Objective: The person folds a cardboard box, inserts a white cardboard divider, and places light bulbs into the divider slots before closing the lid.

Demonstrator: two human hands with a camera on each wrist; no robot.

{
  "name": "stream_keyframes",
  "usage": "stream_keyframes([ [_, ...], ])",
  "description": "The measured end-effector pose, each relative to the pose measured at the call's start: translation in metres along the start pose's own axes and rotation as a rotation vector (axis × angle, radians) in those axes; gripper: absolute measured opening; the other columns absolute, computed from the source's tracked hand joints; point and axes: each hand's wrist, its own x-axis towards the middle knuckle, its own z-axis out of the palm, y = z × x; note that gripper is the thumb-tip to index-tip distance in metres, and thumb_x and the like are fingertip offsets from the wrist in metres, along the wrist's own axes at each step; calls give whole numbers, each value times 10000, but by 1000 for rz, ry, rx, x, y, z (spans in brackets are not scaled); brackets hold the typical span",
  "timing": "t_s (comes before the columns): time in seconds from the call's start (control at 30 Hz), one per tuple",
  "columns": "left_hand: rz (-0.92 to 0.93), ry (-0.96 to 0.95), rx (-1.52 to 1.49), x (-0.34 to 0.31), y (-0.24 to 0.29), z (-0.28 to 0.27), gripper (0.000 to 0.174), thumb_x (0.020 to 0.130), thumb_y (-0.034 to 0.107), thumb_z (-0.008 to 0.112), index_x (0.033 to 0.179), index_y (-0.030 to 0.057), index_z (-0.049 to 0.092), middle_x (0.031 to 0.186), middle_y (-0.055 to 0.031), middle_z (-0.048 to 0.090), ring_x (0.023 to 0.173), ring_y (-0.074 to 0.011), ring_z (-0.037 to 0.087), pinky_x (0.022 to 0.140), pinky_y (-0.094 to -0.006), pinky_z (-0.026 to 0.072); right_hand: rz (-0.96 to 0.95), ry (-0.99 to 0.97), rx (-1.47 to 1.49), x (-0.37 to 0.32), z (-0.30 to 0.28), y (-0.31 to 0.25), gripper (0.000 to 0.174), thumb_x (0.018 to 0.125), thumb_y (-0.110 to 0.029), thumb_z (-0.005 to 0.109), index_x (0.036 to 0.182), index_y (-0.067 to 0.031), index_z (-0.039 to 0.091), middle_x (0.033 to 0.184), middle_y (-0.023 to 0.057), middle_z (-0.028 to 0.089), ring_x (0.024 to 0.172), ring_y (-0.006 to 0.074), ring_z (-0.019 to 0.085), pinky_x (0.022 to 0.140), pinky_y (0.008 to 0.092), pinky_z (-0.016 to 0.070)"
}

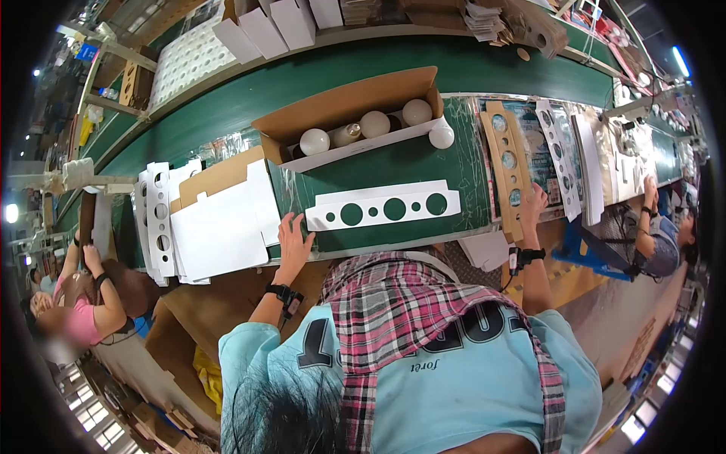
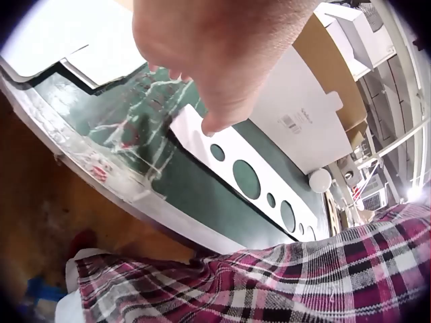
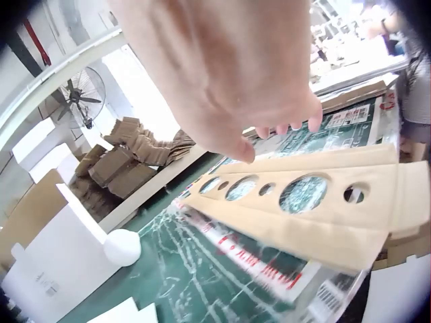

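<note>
I have the left hand [image 1: 293, 246] open, its fingers loosely spread, the thumb close over the left end of the white strip [image 1: 333, 204]; I can't tell whether it makes contact, but nothing is closed in the fingers. I read the right hand [image 1: 534, 203] as open too, fingers slightly bent, thumb and fingertips parted over the brown strip [image 1: 497, 170], and again I can't confirm a touch. The white strip lies flat just on the near side of the box [image 1: 363, 147], roughly along it; the brown strip lies to the right of the box, its length running away from the body. I judge both to be light card, stiff enough along their length to lift level, yet weak at the narrow bridges round the big holes, where they could crease. I'd take each by its solid ends or long edges, thumb over and fingers under, with only a light pinch, since smooth card may slide on the bench [image 1: 325, 240]. The bulbs [image 1: 315, 141] in the box look like the fragile items here, and one more round white bulb [image 1: 441, 136] sits at the box's near right corner, with white sheets [image 1: 219, 227] to the box's left
</note>
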Motion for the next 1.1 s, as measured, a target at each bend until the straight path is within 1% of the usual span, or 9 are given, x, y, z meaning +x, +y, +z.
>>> stream_keyframes([
  [0.13,-17,37,-21,-7,-49,-9,522,746,100,696,1207,27,463,1252,-200,376,1143,-392,387,933,-481,352,-37,60,-16,-53,-28,-95,331,811,-104,599,1129,-52,521,1113,155,492,1059,333,442,936,409,344],
  [0.33,-71,45,-148,-17,-119,-31,400,786,100,640,1164,43,526,1254,-202,398,1167,-365,380,993,-438,323,-252,21,145,-132,15,-157,364,750,-56,591,1110,-59,541,1090,144,535,1075,319,455,941,417,333],
  [0.47,-74,-15,-239,-10,-140,-38,336,812,117,629,1128,32,554,1214,-186,448,1165,-336,401,1007,-424,301,-208,81,291,-178,36,-178,331,702,-27,601,1020,-66,520,988,172,499,999,352,453,891,442,357],
  [0.57,27,-111,-273,2,-139,-37,274,838,57,587,1106,10,556,1164,-173,463,1112,-319,445,932,-391,366,-80,69,368,-217,35,-181,246,722,-23,562,964,-71,552,950,167,494,969,351,463,866,415,387],
  [0.77,221,-333,-322,45,-75,-39,220,861,42,552,1076,0,573,1022,-129,546,938,-255,543,770,-348,449,245,-74,514,-294,38,-136,147,789,-75,538,898,-16,618,857,137,622,826,296,590,746,343,471],
  [0.8,246,-367,-340,53,-64,-36,207,864,41,549,1064,-1,578,997,-125,555,906,-249,553,756,-342,455,275,-50,554,-308,43,-124,156,795,-110,550,841,15,632,807,119,650,752,245,620,668,329,485],
  [0.9,379,-381,-363,67,-27,-29,178,864,28,547,1032,-9,591,932,-123,575,822,-227,577,729,-324,465,398,-153,685,-348,56,-86,174,791,-137,558,837,7,645,788,93,646,739,184,617,664,313,485],
  [1.0,442,-428,-338,71,13,-22,174,861,18,550,1029,-6,592,892,-118,589,807,-219,587,725,-316,471,689,-319,797,-362,33,-80,189,786,-162,571,813,8,651,775,75,643,698,144,610,639,297,488],
  [1.1,483,-465,-370,66,54,-5,176,850,5,557,1023,-2,591,887,-116,593,781,-216,585,707,-318,472,797,-362,882,-367,47,-52,199,753,-178,577,785,-1,662,689,96,655,619,175,634,596,304,508],
])
